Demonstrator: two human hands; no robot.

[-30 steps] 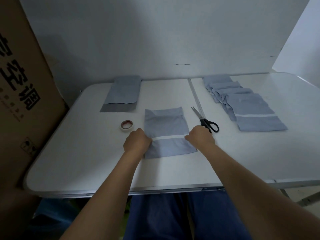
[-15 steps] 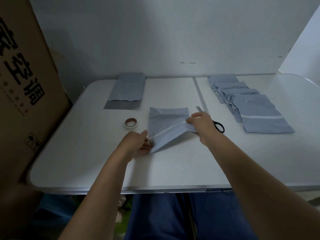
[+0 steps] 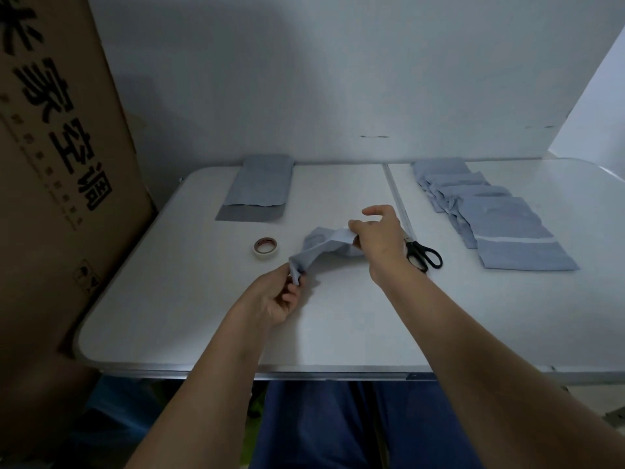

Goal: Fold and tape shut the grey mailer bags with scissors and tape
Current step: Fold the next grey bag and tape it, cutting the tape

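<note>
Okay, mailer bag [image 3: 324,247] is up off the table [image 3: 189,316] at frame centre, slung between my two hands and sagging in the middle. Left hand [image 3: 277,299] pinches the near corner, low and just left of centre; right hand [image 3: 378,238] pinches the far edge between thumb and forefinger, other fingers spread loose above it. Both grips clamped on the bag.

This thing is thin, light and floppy, I reckon — it droops and twists under its own weight, so no stiffness to lean on. Probably a bit slick too. I'd keep hold at opposite corners or edges and pull it gently taut to get a clean fold.

Tape roll [image 3: 266,246] sits left of the bag, scissors [image 3: 422,255] just right of my right wrist. Stack of mailers [image 3: 490,225] fans out at right of frame; another one [image 3: 260,187] lies flat, upper left of centre. Cardboard box [image 3: 57,164] fills the left edge.
</note>
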